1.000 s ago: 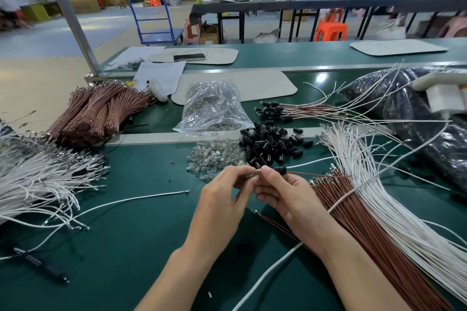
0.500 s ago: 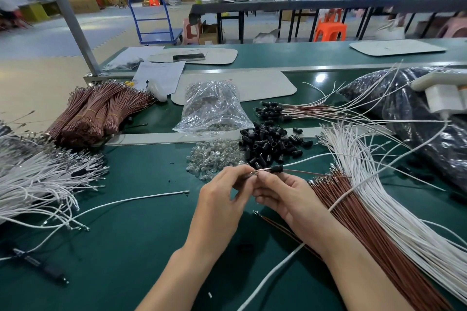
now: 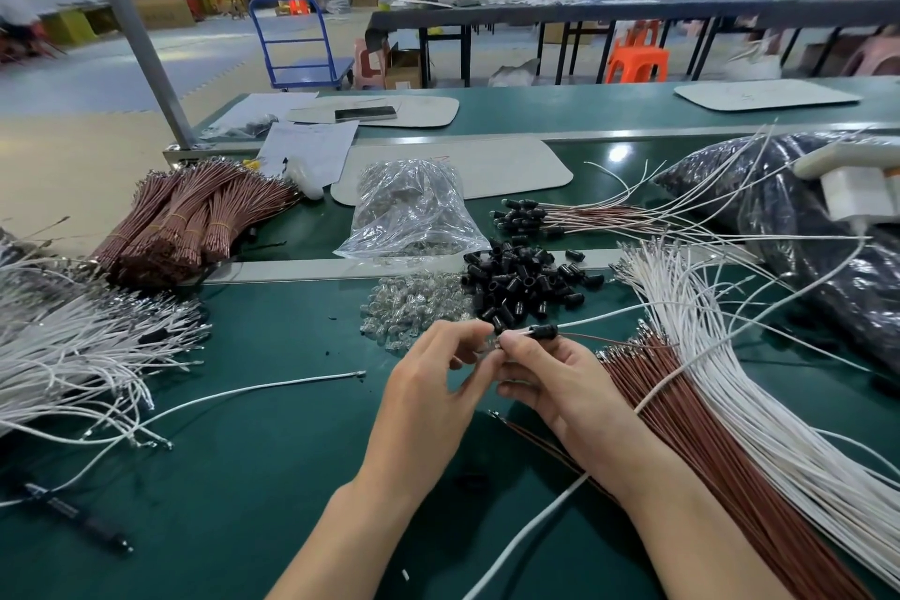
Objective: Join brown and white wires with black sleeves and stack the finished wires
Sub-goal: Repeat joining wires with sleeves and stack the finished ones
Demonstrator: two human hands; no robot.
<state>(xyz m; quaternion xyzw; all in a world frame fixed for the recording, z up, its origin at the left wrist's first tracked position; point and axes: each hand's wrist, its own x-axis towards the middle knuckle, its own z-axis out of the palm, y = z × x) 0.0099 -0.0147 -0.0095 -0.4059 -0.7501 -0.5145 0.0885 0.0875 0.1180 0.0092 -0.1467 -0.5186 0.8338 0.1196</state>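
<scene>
Wires crowd the green table (image 3: pixel 243 502): loose white wires (image 3: pixel 730 380) and brown wires (image 3: pixel 682 429) fan out on the right, touching the right forearm, a tangled white heap (image 3: pixel 73 346) lies at the far left, and tied brown bundles (image 3: pixel 195 219) lie behind it. Straight beyond the hands sit a heap of black sleeves (image 3: pixel 523 280) and, just left of it, a heap of clear bulbs (image 3: pixel 414 307), with a clear bag (image 3: pixel 414 210) behind them. Finished wires (image 3: pixel 560 217) are stacked further back, sleeved ends pointing left, beside a dark bag (image 3: pixel 803 234) at the right. One stray white wire (image 3: pixel 263 387) lies left of the hands and a pen (image 3: pixel 73 514) near the bottom left corner. A white cable (image 3: pixel 526 536) passes under the right wrist. Nothing blocks the view of the work. One sleeve (image 3: pixel 544 332) is threaded on a white wire (image 3: pixel 599 319) and a thin brown wire (image 3: pixel 604 337), held just above the table in front of the sleeve heap; it sits just beyond the right fingertips, untouched, and both wires trail off to the right. The right hand (image 3: pixel 555 385) pinches the wire ends (image 3: pixel 518 332) between thumb and forefinger, its other fingers curled. The left hand (image 3: pixel 428 395), fingers bent, meets it fingertip to fingertip and pinches the same ends; anything else between those fingertips is too small to tell.
</scene>
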